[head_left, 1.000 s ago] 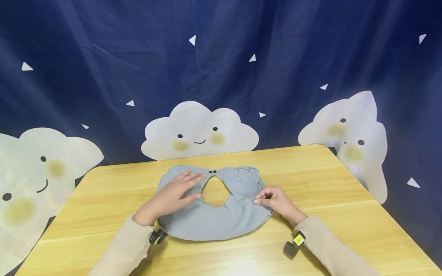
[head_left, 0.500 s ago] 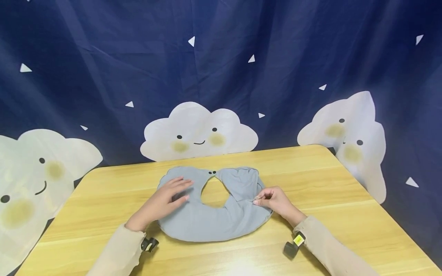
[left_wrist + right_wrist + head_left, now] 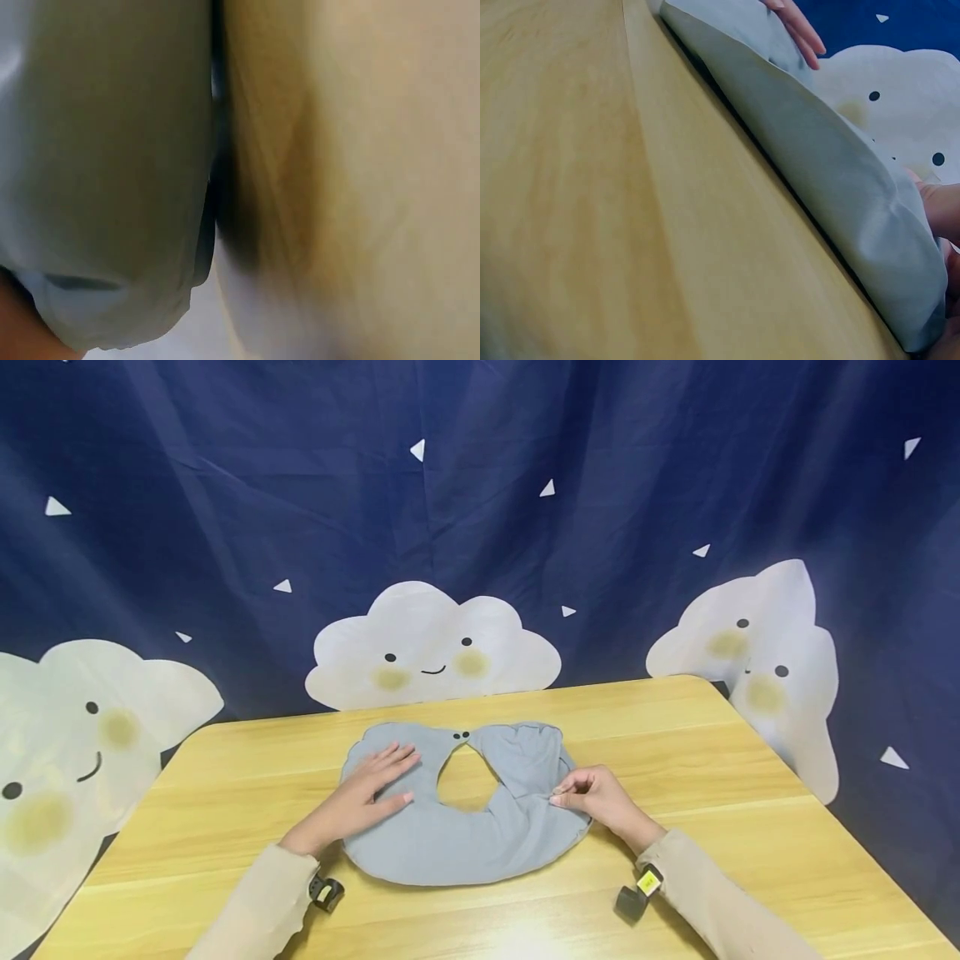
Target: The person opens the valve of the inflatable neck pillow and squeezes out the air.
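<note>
A light wooden table (image 3: 675,752) stands before a dark navy curtain (image 3: 225,485) printed with smiling white clouds (image 3: 433,643) and small white triangles (image 3: 417,447); soft light glares on the table's near edge.

We see a light wooden table (image 3: 675,752) with a flat grey U-shaped pillow cover (image 3: 457,839) lying on it.

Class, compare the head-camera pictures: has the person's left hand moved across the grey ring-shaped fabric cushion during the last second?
Yes. The left hand has slid back toward the person, away from the two dark snaps on the grey ring-shaped fabric cushion.
</note>
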{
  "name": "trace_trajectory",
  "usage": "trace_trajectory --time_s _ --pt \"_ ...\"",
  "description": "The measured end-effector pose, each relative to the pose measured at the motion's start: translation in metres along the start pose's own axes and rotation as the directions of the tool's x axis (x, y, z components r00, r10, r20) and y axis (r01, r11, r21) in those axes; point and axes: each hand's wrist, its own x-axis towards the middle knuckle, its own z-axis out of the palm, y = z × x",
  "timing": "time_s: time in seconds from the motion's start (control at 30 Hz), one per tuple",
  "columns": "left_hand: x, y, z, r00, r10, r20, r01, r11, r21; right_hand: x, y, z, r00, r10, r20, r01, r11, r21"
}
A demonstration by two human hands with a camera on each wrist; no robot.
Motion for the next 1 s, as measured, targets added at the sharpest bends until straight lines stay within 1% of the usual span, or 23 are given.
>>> trace_trajectory --time_s 0.13,0.23,0.37,0.5,0.63,0.73,0.87,1.0 --pt "-0.001 -0.001 0.003 0.999 -0.003 0.036 0.004 0.999 -0.041 -0.001 -0.001 0.000 1.000 -0.003 -0.001 0.003 1.000 -0.007" --pt "-0.002 -0.001 0.005 0.998 0.002 0.056 0.001 0.999 -0.052 -0.001 -0.002 0.000 1.000 0.006 -0.001 -0.006 1.000 -0.011" --pt "-0.002 0.001 0.007 0.997 0.015 0.078 -0.011 0.999 -0.053 -0.001 -0.002 0.000 1.000 0.017 -0.003 -0.017 1.000 -0.019" --pt "-0.001 0.004 0.007 0.994 0.015 0.110 -0.009 0.999 -0.052 -0.001 -0.001 0.000 1.000 0.020 -0.006 -0.021 1.000 -0.023" --pt "-0.001 0.004 0.009 0.988 0.006 0.155 0.000 0.999 -0.042 0.002 0.016 -0.003 1.000 0.016 -0.005 -0.016 1.000 0.000" --pt "-0.001 0.003 0.011 0.983 0.007 0.183 -0.007 1.000 0.001 0.005 0.028 -0.004 1.000 0.002 -0.002 -0.002 1.000 0.013" --pt "-0.003 0.005 0.012 0.978 0.016 0.206 -0.034 0.996 0.087 0.005 0.030 -0.004 1.000 -0.007 0.000 0.007 1.000 0.006" --pt "-0.004 0.009 0.013 0.970 0.008 0.244 -0.047 0.987 0.153 0.006 0.029 -0.004 1.000 0.013 -0.006 -0.013 1.000 0.017"
